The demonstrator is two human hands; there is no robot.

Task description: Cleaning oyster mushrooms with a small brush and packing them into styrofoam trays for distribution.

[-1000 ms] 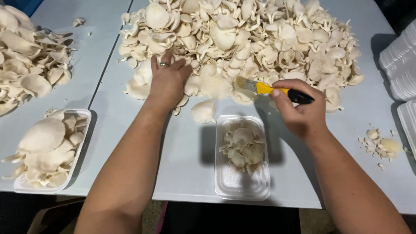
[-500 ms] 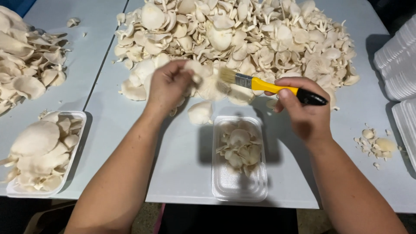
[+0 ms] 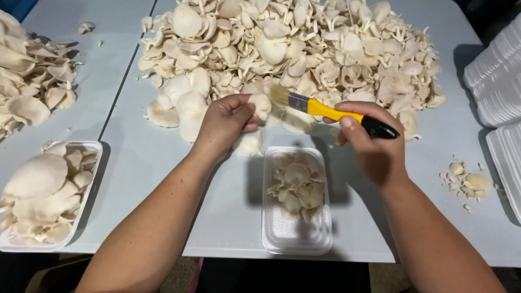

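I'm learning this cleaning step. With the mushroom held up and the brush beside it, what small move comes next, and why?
Probably a short brush stroke across the mushroom: the left hand pinches it above the tray, and the right hand has the bristles right at its edge.

A: How much of the mushroom [image 3: 261, 104] in the left hand [image 3: 225, 120] shows?

B: Only one pale edge past the fingertips; the palm hides the rest. The brush [image 3: 331, 112] is partly lost too, since the right hand [image 3: 373, 142] wraps the middle of its black handle.

A: And the edges?

B: The big heap [image 3: 293, 49] runs off the top, the second heap [image 3: 30, 87] off the left. The foam trays [image 3: 496, 81] are cut by the right edge. The full tray [image 3: 46, 198] loses its lower left corner. Both forearms leave at the bottom.
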